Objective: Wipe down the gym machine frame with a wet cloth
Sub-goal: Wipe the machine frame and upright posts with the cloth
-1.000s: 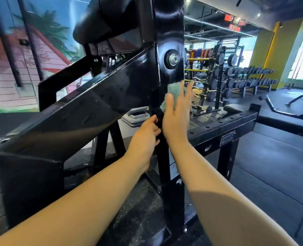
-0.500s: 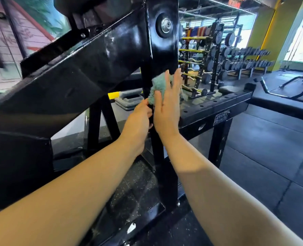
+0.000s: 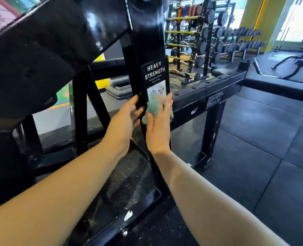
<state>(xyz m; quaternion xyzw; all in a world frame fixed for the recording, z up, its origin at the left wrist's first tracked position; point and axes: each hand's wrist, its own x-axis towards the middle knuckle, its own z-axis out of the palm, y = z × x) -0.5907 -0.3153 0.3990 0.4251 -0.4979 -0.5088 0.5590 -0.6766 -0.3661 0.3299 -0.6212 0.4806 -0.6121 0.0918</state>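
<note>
Two bare hands are on the gym machine frame [image 3: 58, 43], at its tall black post [image 3: 147, 41]. The right hand [image 3: 158, 126] has a flat, wide-open grip with straight fingers. It presses the green cloth [image 3: 151, 110] onto the front of the post, just under the HEAVY STRENGTH sticker [image 3: 153, 72]. The left hand [image 3: 127, 115] touches the post's left side, just beside the cloth. Its grip is loose and holds nothing. Weight racks [image 3: 207, 50] stand well behind.
</note>
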